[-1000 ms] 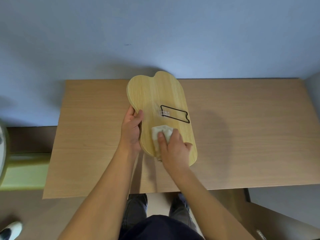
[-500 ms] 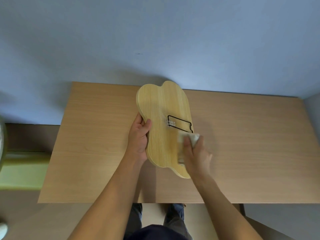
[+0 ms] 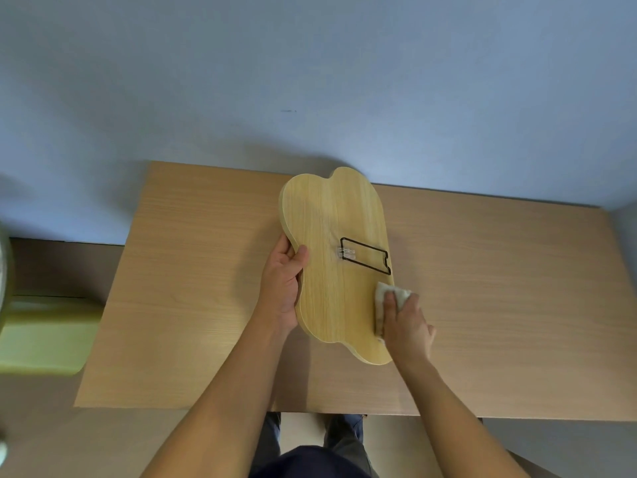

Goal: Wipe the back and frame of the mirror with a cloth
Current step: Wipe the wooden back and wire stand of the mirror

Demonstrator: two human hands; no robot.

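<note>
Mirror lies wooden back up on the table. The left hand grips its left edge, fingers curled underneath. The right hand presses a bunched cloth against the right rim.

I'm in what looks like a plain room of a home or small office: a bare light wood-grain table pushed against a pale blue painted wall, brown floor below, a pale green block-shaped furnishing at left.
</note>
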